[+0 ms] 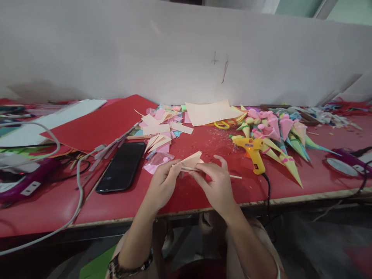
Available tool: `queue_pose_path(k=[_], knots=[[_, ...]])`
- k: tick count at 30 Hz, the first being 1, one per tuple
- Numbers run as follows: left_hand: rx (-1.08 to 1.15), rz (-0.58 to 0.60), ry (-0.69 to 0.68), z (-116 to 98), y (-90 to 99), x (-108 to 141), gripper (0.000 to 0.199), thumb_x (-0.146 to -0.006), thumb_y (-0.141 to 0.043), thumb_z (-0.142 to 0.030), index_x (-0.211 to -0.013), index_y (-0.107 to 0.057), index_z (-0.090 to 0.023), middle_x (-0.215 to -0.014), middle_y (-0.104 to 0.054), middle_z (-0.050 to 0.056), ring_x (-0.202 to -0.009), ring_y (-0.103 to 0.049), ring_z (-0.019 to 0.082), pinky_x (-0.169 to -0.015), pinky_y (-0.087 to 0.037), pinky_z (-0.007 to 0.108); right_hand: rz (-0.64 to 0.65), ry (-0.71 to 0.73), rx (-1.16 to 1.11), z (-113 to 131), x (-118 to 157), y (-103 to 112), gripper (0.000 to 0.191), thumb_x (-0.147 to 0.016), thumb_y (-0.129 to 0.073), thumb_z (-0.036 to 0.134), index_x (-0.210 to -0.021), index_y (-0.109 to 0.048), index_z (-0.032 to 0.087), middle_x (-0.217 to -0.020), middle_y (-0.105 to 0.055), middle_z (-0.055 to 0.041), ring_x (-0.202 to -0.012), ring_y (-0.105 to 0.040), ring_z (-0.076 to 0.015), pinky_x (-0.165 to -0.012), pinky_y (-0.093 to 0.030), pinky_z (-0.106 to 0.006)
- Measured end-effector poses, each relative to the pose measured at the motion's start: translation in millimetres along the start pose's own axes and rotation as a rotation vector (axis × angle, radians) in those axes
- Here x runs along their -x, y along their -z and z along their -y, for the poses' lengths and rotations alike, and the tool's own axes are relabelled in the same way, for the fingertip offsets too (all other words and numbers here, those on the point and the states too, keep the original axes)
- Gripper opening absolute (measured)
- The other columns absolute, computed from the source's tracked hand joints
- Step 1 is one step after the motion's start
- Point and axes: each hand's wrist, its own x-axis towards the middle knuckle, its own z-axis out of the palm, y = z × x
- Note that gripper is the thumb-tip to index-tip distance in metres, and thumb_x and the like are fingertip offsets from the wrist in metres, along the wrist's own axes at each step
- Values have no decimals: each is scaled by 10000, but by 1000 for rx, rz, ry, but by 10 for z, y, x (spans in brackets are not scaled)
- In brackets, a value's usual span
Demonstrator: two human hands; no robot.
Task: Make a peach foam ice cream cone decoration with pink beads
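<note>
My left hand point(162, 182) and my right hand point(216, 180) meet above the red table's front part. Between their fingertips is a cream-coloured piece of craft sheet point(192, 159), which fans into layers at its upper right corner. A thin pale stick point(187, 169) lies along the sheet's lower edge, pinched there too. My left fingers and thumb close on the left end, my right thumb and forefinger on the right end. One finger of my right hand sticks up. Just beyond that hand, a pale stick end point(235, 177) shows; whether it belongs to the same stick I cannot tell.
A yellow hot glue gun point(251, 151) lies right, beside several pastel cones point(292, 166). On the left are a black phone point(122, 166), a white cable point(78, 182) and red sheets point(99, 124). Cream scraps point(157, 128) and yellow-handled scissors point(222, 124) lie farther back.
</note>
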Motion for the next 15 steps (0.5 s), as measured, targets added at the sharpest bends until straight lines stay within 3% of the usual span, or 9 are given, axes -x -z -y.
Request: queue_pose_path(k=[9,15], knots=[[32,70,23,43,44,2,302,-796,-324,-283,-522,-411,-189,-515,-455,-19,-519,-436,117,-517,-365,229,49,-17,-69,-17,10,-2,189,-849,-492,327,-774,-642,242,-763,-711,25,-694,-624,-120,-961,-246,-372],[-13,187,-110,5,77,21,168,-754,-469,-260,-672,-585,-171,-649,-608,9,-617,-528,126,-604,-428,218,110,-37,-189,-19,-31,68,241,-856,-471,345,-727,-633,221,-694,-694,24,-619,-580,-111,-859,-335,-331]])
